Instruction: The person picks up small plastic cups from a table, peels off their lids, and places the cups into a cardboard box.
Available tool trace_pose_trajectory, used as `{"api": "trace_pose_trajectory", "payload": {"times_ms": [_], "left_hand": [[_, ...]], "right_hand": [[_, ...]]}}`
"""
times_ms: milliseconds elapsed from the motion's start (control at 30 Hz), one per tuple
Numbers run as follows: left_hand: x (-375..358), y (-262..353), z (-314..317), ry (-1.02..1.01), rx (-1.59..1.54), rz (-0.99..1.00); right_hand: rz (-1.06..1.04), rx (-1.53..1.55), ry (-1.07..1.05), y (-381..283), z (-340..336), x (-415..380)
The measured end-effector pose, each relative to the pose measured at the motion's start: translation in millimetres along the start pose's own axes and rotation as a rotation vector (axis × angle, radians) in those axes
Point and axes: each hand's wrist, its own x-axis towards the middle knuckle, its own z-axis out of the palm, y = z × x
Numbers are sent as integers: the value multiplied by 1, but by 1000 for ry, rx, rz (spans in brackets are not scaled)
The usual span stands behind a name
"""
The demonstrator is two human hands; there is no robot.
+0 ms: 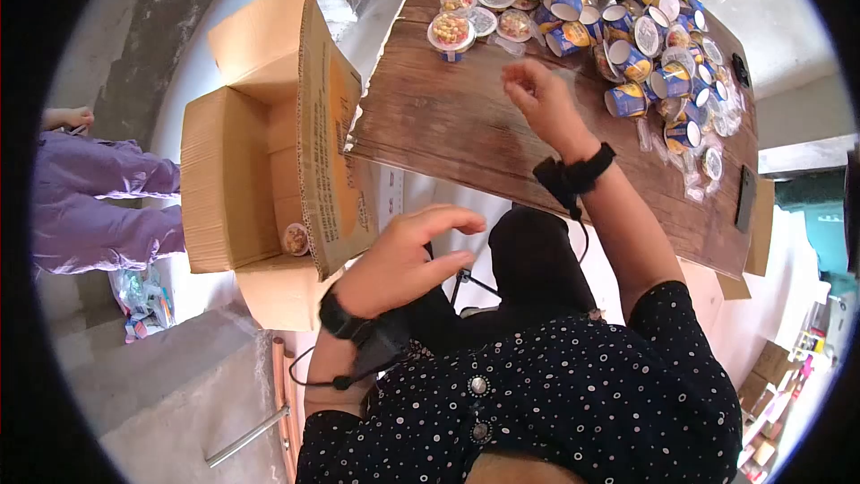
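Observation:
My left hand (417, 260) hovers in front of the table edge, beside the cardboard box, with thumb and fingers apart and nothing in it. Over the tabletop, my right hand (545, 106) has loosely bent fingers with a gap showing; no object is visible in it. The nearest single item is a filled cup (451, 31) standing upright, its clear lid showing colourful pieces inside. A big pile of blue and yellow paper cups (627, 63), many tipped over, covers the far right of the table. Round lidded tubs (515, 25) lie at its left side.
An open cardboard box (251, 152) stands left of the wooden table (430, 116), with one round tub (295, 239) inside. Dark flat devices (745, 197) lie on the right table edge. Another person in purple trousers (98, 179) is at far left, near a plastic bag (143, 296).

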Motion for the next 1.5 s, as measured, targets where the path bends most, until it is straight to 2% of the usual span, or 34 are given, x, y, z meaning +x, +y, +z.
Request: {"api": "trace_pose_trajectory", "payload": {"times_ms": [67, 133, 233, 300, 333, 400, 433, 500, 533, 633, 733, 833, 900, 933, 1033, 1100, 1167, 1233, 1300, 1367, 1400, 1500], "left_hand": [[13, -9, 10, -73, -143, -110], [24, -24, 17, -32, -135, -127], [49, -32, 20, 75, -136, -159], [72, -50, 19, 258, -279, -107], [84, -53, 20, 262, -278, -109], [108, -58, 19, 533, -354, -83], [118, -64, 16, 533, -352, -84], [139, -75, 12, 742, -261, -95], [145, -80, 13, 743, -262, -96], [158, -89, 16, 965, -252, -134], [149, -93, 30, 900, -244, -150], [138, -99, 31, 830, -112, -208], [136, -111, 35, 794, -213, -195], [136, -114, 36, 803, -302, -194], [137, -119, 43, 744, -282, -220], [138, -121, 49, 729, -276, -218], [140, -122, 55, 726, -270, -219], [139, -119, 60, 735, -281, -190], [136, -117, 61, 744, -239, -208], [137, -121, 63, 691, -253, -205], [137, -121, 64, 691, -249, -204], [136, -122, 64, 691, -256, -202]], "right_hand": [[-34, -85, 67, 9, 1, 20], [-134, -284, 177, 25, 4, 40], [-23, -424, 121, 43, 5, 52], [-38, -466, 125, 53, 8, 54], [-53, -505, 130, 54, 10, 55], [-58, -515, 155, 54, 11, 57], [-59, -529, 179, 53, 12, 58], [-18, -590, 170, 53, 14, 62], [20, -653, 155, 54, 14, 63], [-16, -749, 120, 58, 13, 66], [-110, -716, 113, 62, 11, 61], [-66, -709, 45, 68, 7, 50], [-170, -642, 70, 70, 3, 34], [-148, -653, 91, 68, -2, 25], [-123, -620, 9, 57, -13, -2], [-210, -585, -71, 49, -24, -16], [-189, -511, -113, 39, -34, -20], [-9, -440, -50, 39, -38, -13], [-63, -394, 15, 50, -38, 4], [-184, -366, 239, 52, -35, 21], [-209, -341, 251, 57, -30, 32], [-133, -445, 350, 66, -9, 62]]}}
